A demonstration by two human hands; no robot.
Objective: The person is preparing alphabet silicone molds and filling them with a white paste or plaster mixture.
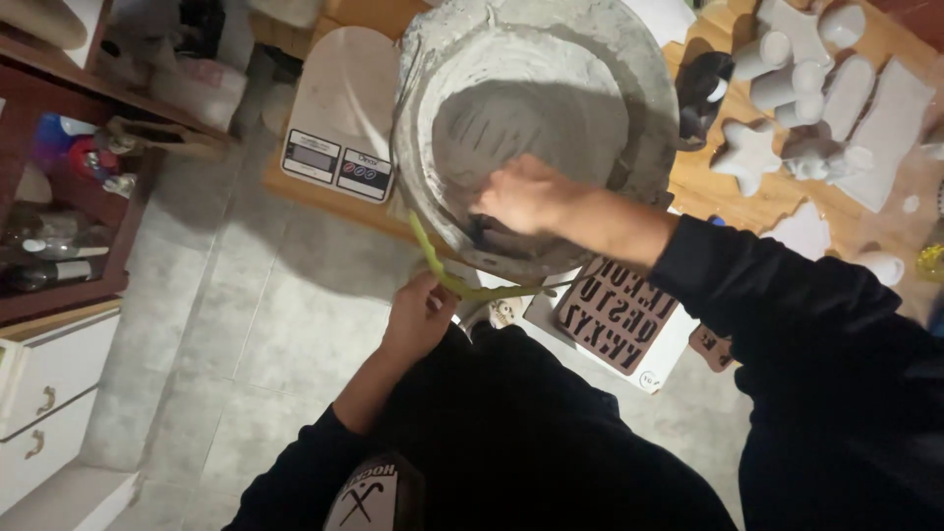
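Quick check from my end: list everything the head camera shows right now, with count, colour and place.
bucket: one, grey-coated, centre top, grey mix inside
green strip: one, bent under the bucket rim
kitchen scale: one, white, left of bucket
letter mould: one, brown on white, below bucket
cast shapes: several, pale grey, wooden table top right
cabinet: one, dark wood, far left, bottles inside
drawers: white, lower left
left hand: on the green strip
right hand: inside the bucket

Long black sleeves, bare left hand (418,317), bare right hand (526,195), black trousers
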